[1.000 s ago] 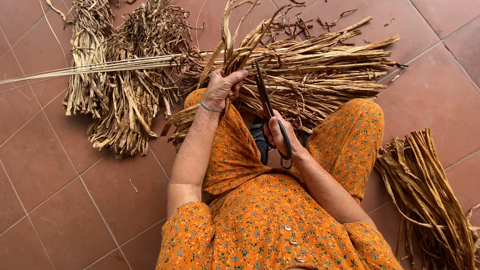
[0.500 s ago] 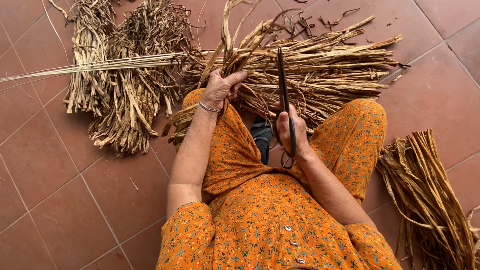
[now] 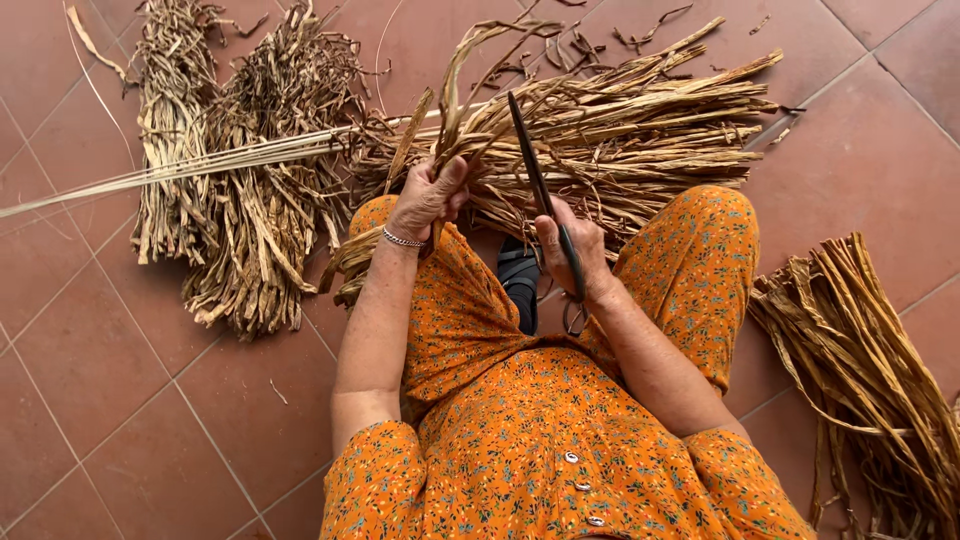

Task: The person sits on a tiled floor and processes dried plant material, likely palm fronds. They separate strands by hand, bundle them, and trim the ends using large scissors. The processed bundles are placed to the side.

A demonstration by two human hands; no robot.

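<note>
Down at knee level, the left hand (image 3: 425,198) is closed around a few dried leaf strips (image 3: 455,120) pulled up from the pile (image 3: 640,130) just beyond both hands. Beside it, the right hand (image 3: 570,245) is wrapped around closed scissors (image 3: 545,200), blades pointing away over the pile. Another bundle (image 3: 860,350) lies right of the right hand on the tiled floor (image 3: 120,400).

Home craft floor — terracotta tiles (image 3: 120,420), heaps of dried plant strips (image 3: 250,200).

Dried stalk bundle (image 3: 620,130) ahead, piles left (image 3: 240,180) and right (image 3: 870,370).
</note>
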